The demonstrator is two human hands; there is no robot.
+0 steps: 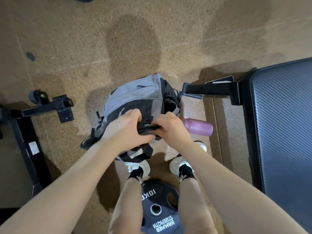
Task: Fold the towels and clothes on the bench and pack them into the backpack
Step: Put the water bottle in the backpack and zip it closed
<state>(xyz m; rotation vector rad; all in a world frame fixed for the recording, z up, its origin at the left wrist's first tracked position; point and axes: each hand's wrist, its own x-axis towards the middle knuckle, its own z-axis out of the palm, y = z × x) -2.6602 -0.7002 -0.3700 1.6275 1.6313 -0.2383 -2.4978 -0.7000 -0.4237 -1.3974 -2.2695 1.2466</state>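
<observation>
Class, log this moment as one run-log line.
left hand: grips backpack top | right hand: grips same edge | backpack: on floor | bottle: lying beside backpack

The person is wearing white sneakers (142,167) with black ankle socks (135,174) bearing a small pale mark. Arms and legs are showing bare. The right hand (170,126) is wearing a thin gold ring (167,116).

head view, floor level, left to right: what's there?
black frame with wheel → grey backpack → pink bottle → bench pad. Both hands grip the backpack's top, so I left them out.
</observation>
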